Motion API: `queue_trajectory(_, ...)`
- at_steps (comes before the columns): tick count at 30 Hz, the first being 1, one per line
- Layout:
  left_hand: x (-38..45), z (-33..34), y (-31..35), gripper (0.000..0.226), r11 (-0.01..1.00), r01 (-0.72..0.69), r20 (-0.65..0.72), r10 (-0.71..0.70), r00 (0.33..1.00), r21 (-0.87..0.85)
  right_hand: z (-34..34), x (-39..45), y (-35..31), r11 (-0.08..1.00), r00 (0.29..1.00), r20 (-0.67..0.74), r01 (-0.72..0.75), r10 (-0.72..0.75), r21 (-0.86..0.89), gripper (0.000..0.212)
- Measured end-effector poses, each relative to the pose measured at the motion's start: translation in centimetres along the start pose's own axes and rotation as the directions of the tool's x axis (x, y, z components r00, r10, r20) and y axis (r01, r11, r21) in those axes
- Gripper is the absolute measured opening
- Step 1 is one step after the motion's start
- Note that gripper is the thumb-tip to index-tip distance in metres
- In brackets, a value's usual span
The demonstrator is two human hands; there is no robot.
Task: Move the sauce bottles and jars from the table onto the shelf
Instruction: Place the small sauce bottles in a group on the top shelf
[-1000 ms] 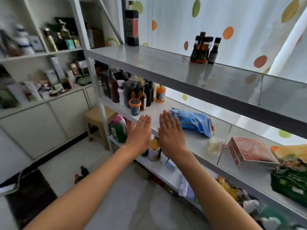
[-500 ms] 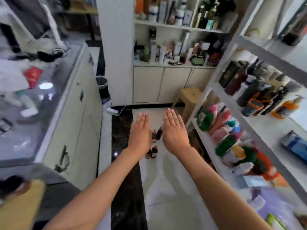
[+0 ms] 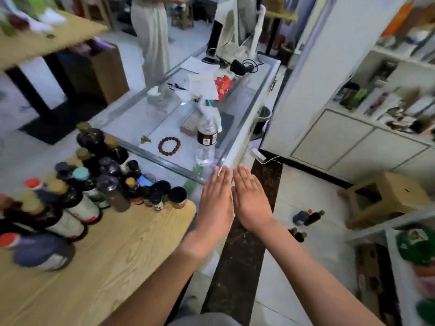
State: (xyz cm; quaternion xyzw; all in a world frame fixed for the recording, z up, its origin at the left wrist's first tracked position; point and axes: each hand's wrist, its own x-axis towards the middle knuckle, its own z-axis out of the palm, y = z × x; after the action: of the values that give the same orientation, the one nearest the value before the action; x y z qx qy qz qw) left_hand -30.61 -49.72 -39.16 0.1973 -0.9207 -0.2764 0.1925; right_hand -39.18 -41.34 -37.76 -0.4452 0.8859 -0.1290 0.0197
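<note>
Now both palms flat, fingers spread, holding nothing: left hand (image 3: 215, 203) beside right hand (image 3: 251, 200), past the wood-grain table (image 3: 113, 250) edge; dark round-capped sauce bottles (image 3: 98, 184) cluster at its far-left side.

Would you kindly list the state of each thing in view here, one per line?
left hand: open, flat, empty.
right hand: open, flat, empty.
sauce bottles and jars: upright, capped, clustered on the wooden table.
blue bottle: lying on its side on that table.
water bottle: upright on the glass counter.
bead bracelet: lying flat on the counter.
</note>
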Motion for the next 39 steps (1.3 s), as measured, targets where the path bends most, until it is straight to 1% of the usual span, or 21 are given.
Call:
queue_trajectory(1, -0.8, -0.9, -1.4, 0.056, 0.999, 0.041, -0.030, -0.042, 0.999, -0.026, 0.8, 0.6, -1.4, 0.999, 0.999, 0.021, 0.036, -0.037, 0.022, 0.053)
queue_trajectory(3, -2.2, -2.1, -4.3, 0.052, 0.982, 0.170, -0.070, -0.176, 0.982, -0.085, 2.3, 1.5, -3.7, 0.994, 0.994, 0.050, 0.099, -0.102, 0.046, 0.053)
queue_trajectory(6, -4.0, -3.4, -8.8, 0.051, 0.933, 0.334, -0.115, -0.350, 0.930, -0.136, 4.6, 2.7, -7.1, 0.982, 0.979, 0.091, 0.176, -0.182, 0.070, 0.052)
queue_trajectory(9, -5.6, -4.2, -12.2, 0.050, 0.892, 0.421, -0.138, -0.443, 0.886, -0.162, 6.4, 3.7, -9.9, 0.970, 0.956, 0.176, 0.218, -0.234, 0.108, 0.053)
queue_trajectory(11, -6.3, -4.3, -14.4, 0.049, 0.852, 0.492, -0.137, -0.517, 0.845, -0.177, 7.6, 4.5, -11.4, 0.962, 0.940, 0.222, 0.230, -0.259, 0.151, 0.052)
queue_trajectory(14, -7.2, -4.5, -17.6, 0.041, 0.813, 0.562, -0.162, -0.582, 0.797, -0.154, 9.8, 5.7, -12.8, 0.954, 0.933, 0.250, 0.208, -0.260, 0.215, 0.050)
queue_trajectory(17, -7.3, -4.9, -19.8, 0.038, 0.771, 0.622, -0.173, -0.637, 0.752, -0.135, 12.0, 7.1, -13.2, 0.954, 0.917, 0.314, 0.175, -0.248, 0.242, 0.048)
queue_trajectory(20, -6.3, -5.4, -21.1, 0.036, 0.763, 0.623, -0.179, -0.647, 0.741, -0.175, 14.3, 8.7, -13.1, 0.958, 0.907, 0.364, 0.120, -0.213, 0.260, 0.046)
queue_trajectory(21, -5.6, -5.5, -21.5, 0.036, 0.769, 0.615, -0.171, -0.639, 0.750, -0.174, 15.1, 9.2, -13.0, 0.959, 0.905, 0.378, 0.094, -0.193, 0.266, 0.045)
queue_trajectory(23, -4.2, -5.5, -22.1, 0.040, 0.789, 0.601, -0.106, -0.614, 0.782, -0.132, 16.6, 10.2, -12.9, 0.961, 0.896, 0.413, 0.050, -0.164, 0.272, 0.046)
queue_trajectory(25, -2.4, -5.3, -22.7, 0.044, 0.790, 0.602, -0.020, -0.607, 0.794, -0.115, 17.9, 11.1, -12.6, 0.961, 0.873, 0.450, 0.069, -0.188, 0.267, 0.049)
queue_trajectory(29, -0.2, -4.5, -23.6, 0.049, 0.817, 0.560, 0.041, -0.561, 0.827, -0.139, 19.9, 12.7, -11.4, 0.945, 0.850, 0.460, 0.122, -0.258, 0.304, 0.052)
queue_trajectory(31, 0.7, -4.0, -24.2, 0.053, 0.812, 0.578, 0.114, -0.569, 0.814, -0.080, 20.5, 13.5, -10.8, 0.941, 0.837, 0.468, 0.148, -0.283, 0.304, 0.055)
queue_trajectory(34, 1.5, -3.3, -24.9, 0.063, 0.788, 0.603, 0.250, -0.614, 0.749, 0.125, 20.8, 14.3, -10.4, 0.926, 0.827, 0.459, 0.183, -0.326, 0.329, 0.054)
queue_trajectory(35, 1.6, -2.9, -25.1, 0.064, 0.777, 0.604, 0.267, -0.629, 0.730, 0.179, 20.9, 14.5, -10.3, 0.920, 0.823, 0.457, 0.183, -0.336, 0.347, 0.053)
queue_trajectory(36, 1.6, -2.6, -25.2, 0.065, 0.771, 0.603, 0.261, -0.636, 0.726, 0.203, 21.1, 14.7, -10.3, 0.915, 0.820, 0.461, 0.175, -0.339, 0.363, 0.053)
queue_trajectory(39, 1.8, -2.1, -25.0, 0.067, 0.771, 0.575, 0.221, -0.632, 0.743, 0.273, 21.3, 14.9, -10.3, 0.907, 0.810, 0.483, 0.135, -0.333, 0.398, 0.052)
